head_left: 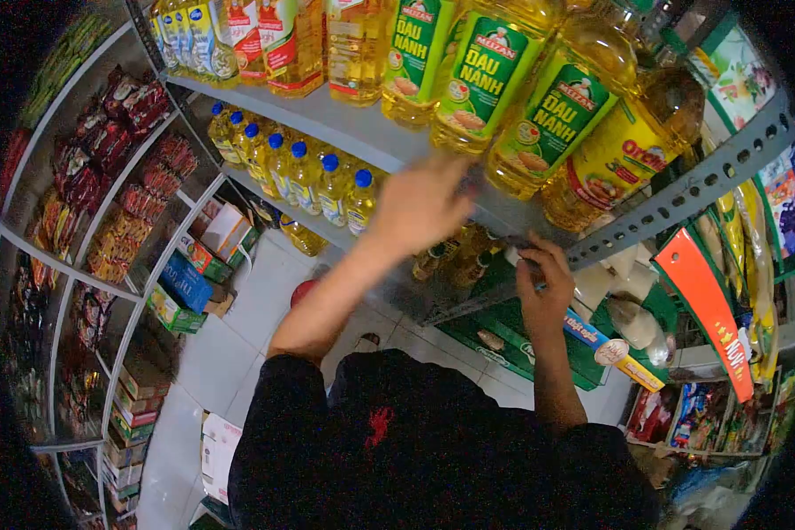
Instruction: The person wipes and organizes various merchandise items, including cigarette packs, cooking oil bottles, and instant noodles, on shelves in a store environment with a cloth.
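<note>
My left hand (422, 208), smeared by motion, is at the front edge of the grey metal shelf (327, 119), just below the green-labelled cooking oil bottles (481, 79). Whether it grips anything does not show. Lower and to the right, my right hand (548, 281) is beside the perforated shelf post (680, 181), its fingers bent and closed together. Something small may be between them, but I cannot make it out. A yellow-labelled oil bottle (614, 163) stands at the right end of the shelf, above my right hand.
Blue-capped oil bottles (300, 172) line the shelf below. Left are curved racks of packets (141, 106) and stacked boxes (132, 406). A red-orange sign (707, 309) and a blue-yellow strip (614, 349) are at the right. Cartons (221, 455) rest on the tiled floor (172, 450).
</note>
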The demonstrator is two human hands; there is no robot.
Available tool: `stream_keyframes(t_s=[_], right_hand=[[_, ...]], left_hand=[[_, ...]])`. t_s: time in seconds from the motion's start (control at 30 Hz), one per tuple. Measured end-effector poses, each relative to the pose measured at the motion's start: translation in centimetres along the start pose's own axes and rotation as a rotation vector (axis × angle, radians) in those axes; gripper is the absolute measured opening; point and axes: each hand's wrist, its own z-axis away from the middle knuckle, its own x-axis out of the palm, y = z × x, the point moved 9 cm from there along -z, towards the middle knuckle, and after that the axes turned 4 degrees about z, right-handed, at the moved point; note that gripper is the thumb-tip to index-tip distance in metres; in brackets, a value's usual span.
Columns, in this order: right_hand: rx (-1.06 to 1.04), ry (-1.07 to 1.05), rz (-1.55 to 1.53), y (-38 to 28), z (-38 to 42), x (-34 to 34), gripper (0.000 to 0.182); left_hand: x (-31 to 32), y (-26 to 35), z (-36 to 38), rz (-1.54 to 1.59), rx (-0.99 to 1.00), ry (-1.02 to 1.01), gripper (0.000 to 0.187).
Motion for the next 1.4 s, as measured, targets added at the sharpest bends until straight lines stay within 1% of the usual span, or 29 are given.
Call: stream_keyframes(t_s=[0.03, 0.07, 0.13, 0.27, 0.37, 0.47, 0.53, 0.57, 0.6, 0.63, 0.7, 0.73, 0.77, 0.8, 0.83, 0.87, 0.9, 0.97, 1.0, 1.03, 1.07, 1.1, 1.13, 1.17, 1.23, 1.3, 1.37, 1.4], right_hand=[[-0.064, 0.041, 0.034, -0.2, 0.0, -0.2, 0.012], [-0.064, 0.037, 0.035, -0.2, -0.1, -0.1, 0.012], [-0.081, 0.063, 0.101, -0.4, 0.0, -0.2, 0.012], [-0.083, 0.082, 0.107, -0.4, 0.1, -0.2, 0.011], [-0.091, 0.074, 0.113, -0.3, 0.1, -0.2, 0.011], [-0.095, 0.074, 0.095, -0.4, 0.0, 0.0, 0.011], [-0.073, 0.089, 0.072, -0.2, 0.0, -0.1, 0.010], [-0.057, 0.096, 0.064, 0.1, 0.0, -0.2, 0.010], [-0.057, 0.093, 0.067, 0.1, 0.0, -0.2, 0.010], [-0.065, 0.106, 0.069, 0.2, 0.1, -0.3, 0.009], [-0.071, 0.125, 0.071, 0.3, 0.0, -0.4, 0.009], [-0.127, 0.130, 0.105, -0.1, 0.1, -0.4, 0.007], [-0.185, 0.132, 0.137, -0.5, 0.1, -0.3, 0.007], [-0.184, 0.129, 0.134, -0.6, 0.2, -0.1, 0.007], [-0.120, 0.140, 0.102, -0.2, 0.1, -0.1, 0.006], [-0.055, 0.151, 0.072, 0.2, 0.2, -0.1, 0.007], [-0.050, 0.147, 0.073, 0.3, 0.2, 0.0, 0.007], [-0.084, 0.158, 0.088, 0.1, 0.3, 0.1, 0.008], [-0.070, 0.159, 0.099, 0.2, 0.3, 0.2, 0.008], [-0.099, 0.157, 0.051, -0.1, 0.3, 0.5, 0.008], [-0.127, 0.158, 0.004, -0.4, 0.5, 0.6, 0.008], [-0.111, 0.163, 0.018, -0.3, 0.7, 0.6, 0.008], [-0.129, 0.186, -0.006, -0.5, 1.0, 0.4, 0.012], [-0.152, 0.209, -0.032, -0.7, 1.2, 0.1, 0.016], [-0.139, 0.201, -0.071, -0.4, 1.3, -0.4, 0.016], [-0.124, 0.188, -0.116, 0.0, 1.6, -0.8, 0.015], [-0.112, 0.149, -0.069, 0.2, 1.3, -0.9, 0.015], [-0.124, 0.146, -0.077, 0.4, 1.3, -1.0, 0.015]], left_hand=[[1.0, 1.6, 0.4, 0.096, 0.054, -0.008, 0.037], [1.8, 2.4, 0.7, 0.097, 0.051, -0.008, 0.037], [3.4, 4.3, 1.2, -0.155, 0.143, -0.052, 0.035], [1.8, 2.9, 1.4, -0.181, 0.137, -0.021, 0.033], [-1.5, -1.6, 0.3, -0.217, -0.009, 0.042, 0.032], [-5.1, -8.4, -1.1, -0.348, -0.238, 0.093, 0.028], [-7.9, -12.4, -2.0, -0.485, -0.288, 0.222, 0.022], [-9.4, -13.9, -2.1, -0.476, -0.311, 0.287, 0.023], [-10.6, -15.5, -2.2, -0.472, -0.393, 0.315, 0.024], [-10.8, -16.2, -2.2, -0.469, -0.393, 0.312, 0.024], [-11.5, -16.6, -2.4, -0.462, -0.371, 0.366, 0.025], [-11.0, -16.1, -2.2, -0.437, -0.330, 0.384, 0.025], [-10.4, -15.0, -2.0, -0.438, -0.331, 0.382, 0.025], [-9.2, -13.6, -1.9, -0.401, -0.313, 0.319, 0.025], [-7.8, -12.2, -1.6, -0.363, -0.296, 0.258, 0.025], [-6.6, -10.4, -1.0, -0.275, -0.227, 0.273, 0.027], [-5.1, -8.5, -0.1, -0.183, -0.157, 0.284, 0.030], [-1.4, -5.2, 1.9, 0.018, -0.067, 0.240, 0.032], [0.3, -3.3, 3.3, 0.097, 0.063, 0.331, 0.035], [2.2, -1.8, 5.0, 0.182, 0.191, 0.419, 0.038], [5.0, -0.7, 6.1, 0.211, 0.231, 0.405, 0.038], [6.4, 0.5, 6.6, 0.240, 0.272, 0.393, 0.038], [7.4, 1.0, 6.9, 0.257, 0.274, 0.383, 0.038], [7.5, 1.7, 6.9, 0.265, 0.284, 0.402, 0.035], [7.3, 1.9, 6.6, 0.279, 0.299, 0.420, 0.032], [6.7, 1.5, 6.4, 0.176, 0.403, 0.400, 0.027], [5.8, 0.5, 6.5, 0.123, 0.385, 0.450, 0.025], [4.9, -0.1, 6.4, 0.123, 0.382, 0.472, 0.028]])
